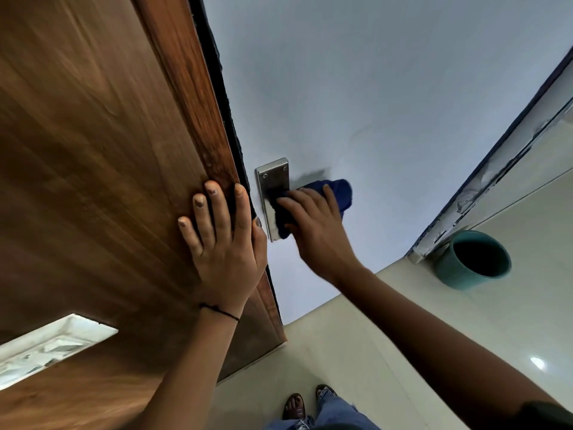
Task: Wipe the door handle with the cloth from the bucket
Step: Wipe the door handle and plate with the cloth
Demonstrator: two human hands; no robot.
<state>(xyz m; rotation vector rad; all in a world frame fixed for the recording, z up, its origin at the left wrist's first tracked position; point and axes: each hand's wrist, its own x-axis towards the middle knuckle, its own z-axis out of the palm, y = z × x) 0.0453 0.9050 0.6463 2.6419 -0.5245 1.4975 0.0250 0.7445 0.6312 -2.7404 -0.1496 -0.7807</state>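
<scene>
A steel handle plate point(273, 176) is fixed to the pale grey door point(372, 88). My right hand point(313, 225) presses a dark blue cloth point(339, 193) around the lever, which the cloth and fingers hide. My left hand point(221, 240) lies flat with fingers spread on the brown wooden frame point(108, 150) beside the door edge, holding nothing. A teal bucket point(474, 259) stands on the floor to the right, against the other side of the doorway.
Glossy cream floor tiles point(356, 352) run below the door. My feet in sandals point(307, 405) and blue jeans show at the bottom. A white chipped frame point(496, 169) rises at the right. A pale patterned inset point(52, 346) sits in the wood at lower left.
</scene>
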